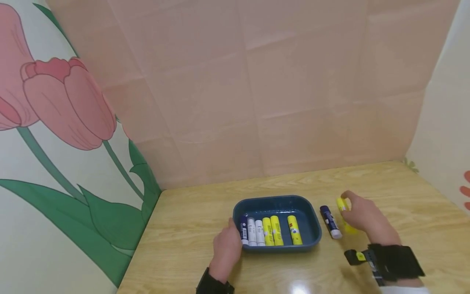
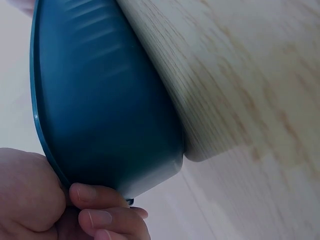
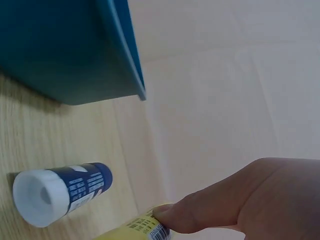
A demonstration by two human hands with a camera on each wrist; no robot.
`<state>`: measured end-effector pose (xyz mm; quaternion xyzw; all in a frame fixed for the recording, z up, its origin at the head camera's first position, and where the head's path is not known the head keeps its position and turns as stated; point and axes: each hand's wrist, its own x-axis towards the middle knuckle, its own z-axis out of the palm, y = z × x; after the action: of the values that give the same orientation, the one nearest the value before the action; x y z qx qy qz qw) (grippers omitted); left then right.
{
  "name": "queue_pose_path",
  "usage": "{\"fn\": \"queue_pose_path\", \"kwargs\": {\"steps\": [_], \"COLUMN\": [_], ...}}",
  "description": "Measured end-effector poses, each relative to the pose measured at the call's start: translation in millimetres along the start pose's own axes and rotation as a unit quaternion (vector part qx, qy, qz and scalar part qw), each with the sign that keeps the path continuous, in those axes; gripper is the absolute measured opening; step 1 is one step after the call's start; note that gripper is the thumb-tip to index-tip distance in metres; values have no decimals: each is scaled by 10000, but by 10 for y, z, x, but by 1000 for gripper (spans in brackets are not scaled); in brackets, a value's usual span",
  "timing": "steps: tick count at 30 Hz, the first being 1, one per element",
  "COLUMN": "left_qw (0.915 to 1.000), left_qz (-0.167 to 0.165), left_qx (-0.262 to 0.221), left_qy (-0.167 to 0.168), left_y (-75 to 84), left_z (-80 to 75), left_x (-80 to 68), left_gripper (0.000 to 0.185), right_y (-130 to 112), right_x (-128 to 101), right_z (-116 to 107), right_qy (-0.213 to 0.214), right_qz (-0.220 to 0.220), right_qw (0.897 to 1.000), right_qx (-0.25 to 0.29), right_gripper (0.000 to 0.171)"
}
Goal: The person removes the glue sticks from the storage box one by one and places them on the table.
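Observation:
A dark blue tray (image 1: 282,206) sits on the table in the head view. Near its front left corner my left hand (image 1: 227,245) grips the rim, with the thumb at the edge and fingers curled against the outer wall (image 2: 110,115). Right of the tray, my right hand (image 1: 367,214) pinches a yellow glue stick (image 1: 342,204) at its upper part; the thumb (image 3: 187,212) presses its label in the right wrist view. A navy glue stick (image 1: 330,221) with a white end lies between the tray and that hand.
Inside the tray lie a navy glue stick (image 1: 244,230), two white ones (image 1: 251,232) and three yellow ones (image 1: 295,230), with a gap before the rightmost. The wood-grain table (image 1: 191,228) meets a pink-covered wall (image 1: 257,102) behind and a tulip-painted wall (image 1: 69,102) at left.

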<state>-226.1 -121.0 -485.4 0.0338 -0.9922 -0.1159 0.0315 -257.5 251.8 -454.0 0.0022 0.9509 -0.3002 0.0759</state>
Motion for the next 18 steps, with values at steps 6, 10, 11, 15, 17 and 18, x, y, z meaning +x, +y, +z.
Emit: {"fn": "queue_pose_path", "kwargs": {"steps": [6,10,11,15,17,18], "left_qw": [10000,10000,10000,10000,10000,10000], "left_qz": [-24,2,12,-9,-37,-58], "left_qx": [20,14,5,-2,14,27], "left_qy": [-36,9,14,-5,-28,-48], "left_y": [-16,-30,-34,-50,-57,-60], "left_z": [12,12,11,17,24,28], "left_x": [-12,-18,-21,-27,-30,-27], "left_gripper": [47,46,45,45,46,46], "right_y": [71,92,96,117,125,128], "right_x": [41,75,82,112,121,127], "right_z": [84,106,110,126,135,138], "right_qy": [-42,-97,-126,-231,-257,-269], "right_qz": [-16,41,84,214,248,268], "right_qw": [10000,9999,9998,9992,9990,9989], "right_qx": [60,-122,-159,-243,-252,-260], "right_gripper": [57,57,57,58,58,58]}}
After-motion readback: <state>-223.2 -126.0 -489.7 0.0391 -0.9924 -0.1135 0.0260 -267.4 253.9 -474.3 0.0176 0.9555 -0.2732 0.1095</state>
